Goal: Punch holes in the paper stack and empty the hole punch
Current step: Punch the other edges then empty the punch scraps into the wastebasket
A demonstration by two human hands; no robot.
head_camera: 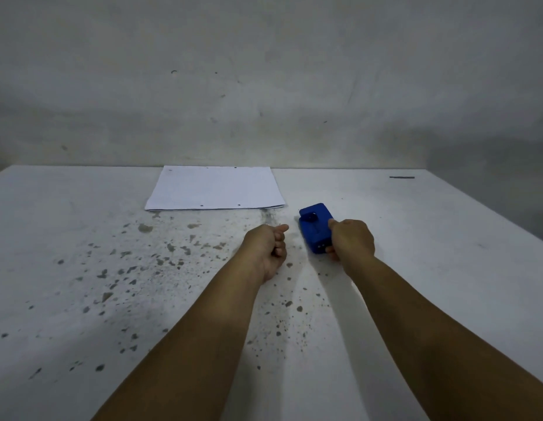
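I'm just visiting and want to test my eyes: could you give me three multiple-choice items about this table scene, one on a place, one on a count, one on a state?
1. Where does the paper stack lie?
A. at the table's far edge
B. under the hole punch
C. in the left hand

2. How many punched holes show along the stack's near edge?
A. none
B. two
C. five

3. What is the right hand doing?
A. resting flat
B. gripping the blue hole punch
C. lifting paper

Answers: 1 A, it lies by the wall; 2 B, two dark dots; 3 B, fingers wrap its side.
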